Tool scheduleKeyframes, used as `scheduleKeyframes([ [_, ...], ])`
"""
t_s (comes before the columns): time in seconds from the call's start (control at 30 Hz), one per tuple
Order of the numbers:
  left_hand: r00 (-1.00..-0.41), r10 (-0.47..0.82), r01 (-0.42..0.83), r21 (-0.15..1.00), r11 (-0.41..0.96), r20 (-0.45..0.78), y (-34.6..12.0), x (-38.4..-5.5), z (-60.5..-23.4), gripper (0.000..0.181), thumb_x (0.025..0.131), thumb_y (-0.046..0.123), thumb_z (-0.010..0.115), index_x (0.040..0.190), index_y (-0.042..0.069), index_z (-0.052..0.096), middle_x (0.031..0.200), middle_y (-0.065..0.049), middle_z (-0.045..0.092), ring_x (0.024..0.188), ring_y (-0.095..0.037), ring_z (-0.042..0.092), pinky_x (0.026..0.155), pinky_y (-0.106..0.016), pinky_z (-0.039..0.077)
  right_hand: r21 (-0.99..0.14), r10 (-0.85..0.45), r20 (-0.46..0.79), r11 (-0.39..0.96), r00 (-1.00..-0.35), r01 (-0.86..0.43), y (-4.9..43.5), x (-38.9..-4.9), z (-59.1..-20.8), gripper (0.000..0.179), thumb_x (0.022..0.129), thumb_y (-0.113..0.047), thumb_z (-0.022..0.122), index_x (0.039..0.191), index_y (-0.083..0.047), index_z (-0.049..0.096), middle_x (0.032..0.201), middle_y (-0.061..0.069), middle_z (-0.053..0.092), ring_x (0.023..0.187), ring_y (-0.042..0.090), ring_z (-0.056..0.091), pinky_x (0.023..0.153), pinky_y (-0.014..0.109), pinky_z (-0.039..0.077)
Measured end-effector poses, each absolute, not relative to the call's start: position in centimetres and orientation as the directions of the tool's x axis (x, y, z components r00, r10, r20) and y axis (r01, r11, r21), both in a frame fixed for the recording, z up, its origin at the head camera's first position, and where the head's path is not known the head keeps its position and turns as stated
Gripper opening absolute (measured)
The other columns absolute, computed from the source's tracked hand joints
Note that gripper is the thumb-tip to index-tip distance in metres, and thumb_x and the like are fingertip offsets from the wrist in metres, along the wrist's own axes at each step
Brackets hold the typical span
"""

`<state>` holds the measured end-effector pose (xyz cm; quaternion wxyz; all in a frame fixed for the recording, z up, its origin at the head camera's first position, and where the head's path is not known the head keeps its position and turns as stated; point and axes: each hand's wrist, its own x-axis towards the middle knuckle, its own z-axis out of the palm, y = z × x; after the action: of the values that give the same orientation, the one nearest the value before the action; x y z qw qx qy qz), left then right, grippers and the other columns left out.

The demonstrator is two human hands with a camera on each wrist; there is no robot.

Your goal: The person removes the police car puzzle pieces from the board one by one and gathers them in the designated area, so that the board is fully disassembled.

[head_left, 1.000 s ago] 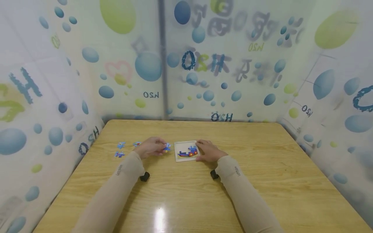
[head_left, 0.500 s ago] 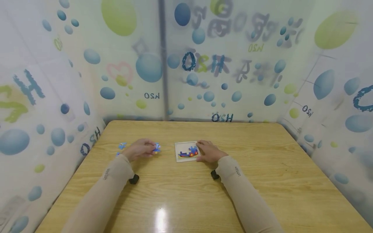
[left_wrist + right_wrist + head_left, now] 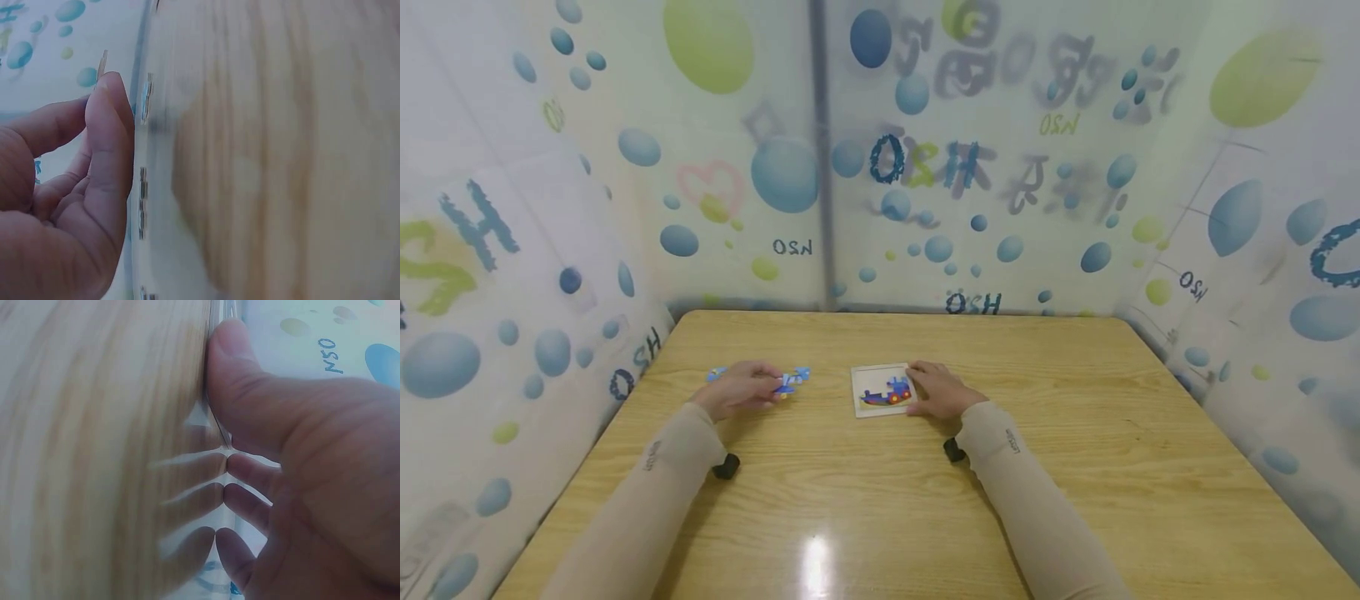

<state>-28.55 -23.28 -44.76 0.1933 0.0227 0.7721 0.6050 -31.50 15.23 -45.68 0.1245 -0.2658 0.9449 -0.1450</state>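
My left hand [image 3: 741,389] pinches a small blue puzzle piece [image 3: 786,386] above the table. Its thin edge [image 3: 102,62] shows between thumb and fingertip in the left wrist view. More blue extends to its right; I cannot tell whether that is a second piece. The square puzzle board [image 3: 862,380] lies to the right, with blue, red and yellow pieces [image 3: 886,395] fitted in its lower right part. My right hand [image 3: 942,390] grips the board's right edge. Thumb and fingers [image 3: 235,339] rest along that edge and the table.
Loose puzzle pieces lie flat left of the board; one blue piece [image 3: 717,374] shows beyond my left hand, which hides others. Their edges [image 3: 143,203] line up in the left wrist view. The wooden table [image 3: 880,500] meets printed curtains [image 3: 1037,208] behind.
My left hand has moved left, away from the board, carrying the pinched puzzle piece, and now covers most loose pieces. My right hand stays on the board's edge.
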Motion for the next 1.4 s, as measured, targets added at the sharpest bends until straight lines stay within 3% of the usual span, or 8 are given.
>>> scheduleKeyframes([
  [0.47,-0.929,0.23,-0.2,0.916,0.347,-0.291,-25.8,-27.3,-44.1,0.035,0.103,0.003,0.055,0.132,-0.016,0.044,0.106,-0.013,0.063,0.086,-0.012,0.067,0.074,-0.023,0.058,-0.321,-0.539,-0.158,0.821,-0.828,-0.473,15.4,-31.7,-45.5,0.077,0.099,-0.04,0.066,0.158,-0.004,0.032,0.164,0.016,0.027,0.151,0.037,0.022,0.121,0.055,0.022],
  [0.73,-0.95,0.143,-0.182,0.864,0.47,-0.279,-25.9,-27.4,-44.0,0.028,0.099,0.002,0.064,0.119,-0.012,0.05,0.1,-0.016,0.064,0.083,-0.018,0.067,0.073,-0.028,0.06,-0.313,-0.533,-0.155,0.825,-0.832,-0.47,15.7,-31.8,-45.6,0.077,0.098,-0.041,0.066,0.158,-0.004,0.033,0.164,0.015,0.027,0.15,0.037,0.022,0.12,0.057,0.024],
  [1.0,-0.992,0.073,-0.007,0.625,0.78,-0.103,-25.1,-27.8,-44.1,0.015,0.09,0.007,0.076,0.095,-0.004,0.066,0.082,-0.01,0.069,0.067,-0.018,0.066,0.062,-0.032,0.058,-0.316,-0.54,-0.153,0.821,-0.828,-0.476,15.7,-31.7,-45.6,0.078,0.098,-0.04,0.066,0.158,-0.004,0.032,0.164,0.016,0.027,0.15,0.038,0.022,0.12,0.059,0.023],
  [1.1,-0.996,0.063,0.018,0.551,0.835,-0.063,-24.7,-27.9,-44.0,0.014,0.087,0.01,0.08,0.09,0.0,0.07,0.081,-0.009,0.069,0.065,-0.018,0.061,0.062,-0.032,0.054,-0.318,-0.537,-0.153,0.822,-0.83,-0.473,15.7,-31.6,-45.5,0.077,0.098,-0.04,0.067,0.157,-0.003,0.032,0.164,0.017,0.028,0.15,0.038,0.023,0.12,0.058,0.023],
  [1.23,-0.995,0.077,0.026,0.562,0.827,-0.067,-25.0,-27.8,-44.1,0.016,0.09,0.012,0.077,0.097,-0.001,0.07,0.093,-0.012,0.071,0.071,-0.019,0.063,0.066,-0.035,0.055,-0.322,-0.541,-0.148,0.818,-0.828,-0.477,15.6,-31.5,-45.5,0.077,0.098,-0.039,0.067,0.157,-0.003,0.034,0.163,0.017,0.029,0.15,0.038,0.023,0.12,0.057,0.023],
  [1.4,-0.985,0.097,-0.032,0.706,0.707,-0.141,-26.7,-27.4,-43.8,0.033,0.104,0.022,0.06,0.119,-0.007,0.064,0.101,-0.016,0.069,0.081,-0.02,0.065,0.069,-0.035,0.058,-0.331,-0.547,-0.151,0.813,-0.823,-0.48,15.3,-31.3,-45.3,0.076,0.099,-0.039,0.066,0.157,-0.002,0.033,0.163,0.017,0.028,0.15,0.037,0.023,0.121,0.056,0.023],
])
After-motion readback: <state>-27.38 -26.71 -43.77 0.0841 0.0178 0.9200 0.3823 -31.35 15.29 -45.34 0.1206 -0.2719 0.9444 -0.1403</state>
